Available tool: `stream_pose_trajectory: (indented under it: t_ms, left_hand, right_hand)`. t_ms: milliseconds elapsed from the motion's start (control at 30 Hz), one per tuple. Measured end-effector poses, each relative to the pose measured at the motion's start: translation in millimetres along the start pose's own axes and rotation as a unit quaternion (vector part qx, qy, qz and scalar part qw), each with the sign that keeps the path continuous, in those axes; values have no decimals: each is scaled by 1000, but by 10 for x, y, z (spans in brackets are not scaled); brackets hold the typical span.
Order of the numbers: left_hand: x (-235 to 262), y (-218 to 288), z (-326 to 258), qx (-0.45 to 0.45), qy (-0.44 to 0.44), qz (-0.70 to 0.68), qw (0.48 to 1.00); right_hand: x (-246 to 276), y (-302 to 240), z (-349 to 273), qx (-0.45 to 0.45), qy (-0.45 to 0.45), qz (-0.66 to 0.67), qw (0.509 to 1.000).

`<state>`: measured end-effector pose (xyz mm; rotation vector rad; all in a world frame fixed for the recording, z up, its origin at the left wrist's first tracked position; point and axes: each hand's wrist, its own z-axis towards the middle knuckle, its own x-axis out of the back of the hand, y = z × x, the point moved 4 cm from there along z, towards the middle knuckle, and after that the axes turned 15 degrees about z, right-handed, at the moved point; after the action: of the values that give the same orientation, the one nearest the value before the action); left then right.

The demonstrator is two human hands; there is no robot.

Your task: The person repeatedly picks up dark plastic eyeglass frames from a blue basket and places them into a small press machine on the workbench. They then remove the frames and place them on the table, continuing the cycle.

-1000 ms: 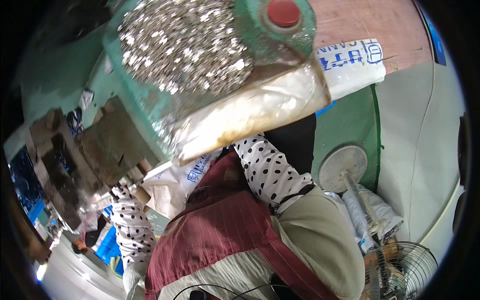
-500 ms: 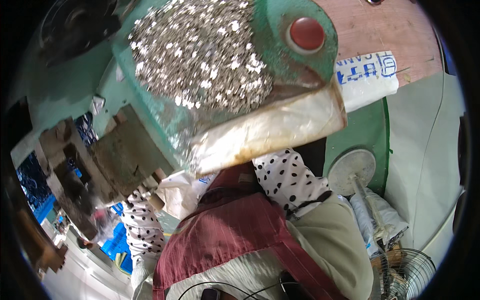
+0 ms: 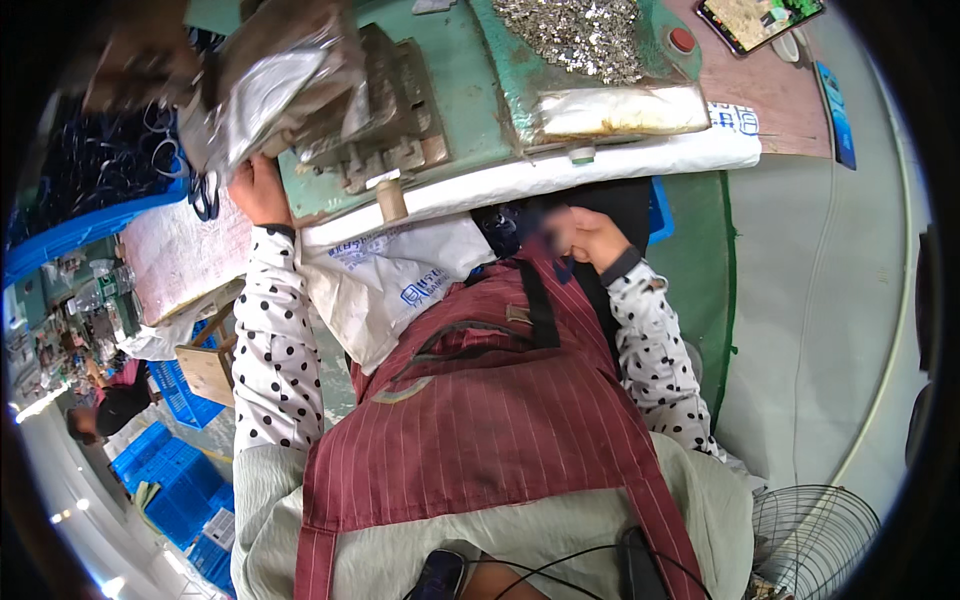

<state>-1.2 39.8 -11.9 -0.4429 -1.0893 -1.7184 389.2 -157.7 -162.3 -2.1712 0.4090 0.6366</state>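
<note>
My left hand (image 3: 256, 188) reaches up to the edge of the green bench (image 3: 470, 100), its fingers hidden under a crumpled silvery bag (image 3: 270, 85). Beside the bag stands a worn metal press block (image 3: 385, 115). My right hand (image 3: 588, 236) is blurred and curled close to my chest, just below the bench's white-wrapped edge (image 3: 600, 165); nothing shows in it. A heap of small shiny metal pieces (image 3: 580, 35) lies in a green tray next to a red button (image 3: 682, 40). I wear a red striped apron (image 3: 490, 420) and dotted sleeves.
A white printed bag (image 3: 385, 280) hangs from the bench over my lap. A phone (image 3: 758, 18) lies at the far right of the bench. Blue crates (image 3: 165, 470) stand on the floor at left, a wire fan (image 3: 812, 540) at lower right, and dark cables in a blue bin (image 3: 90, 170).
The view has pulled back from the tray, which filled the picture before. Both my hands and the press now show, with my left arm stretched up to the bench.
</note>
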Motion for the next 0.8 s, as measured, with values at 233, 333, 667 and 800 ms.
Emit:
stream_pose_trajectory:
  t_ms: [233,333,667,800]
  left_hand:
    - [-1,258,73,-39,23,17,999]
    - [-33,176,59,-47,27,4,999]
    - [-73,160,89,-49,21,-4,999]
    - [-82,174,96,-55,21,0,998]
  right_hand:
    - [180,24,-597,56,-45,195,978]
    - [261,150,-679,49,-24,232,971]
    - [499,205,-807,51,202,116,971]
    - [452,159,-805,77,237,85,965]
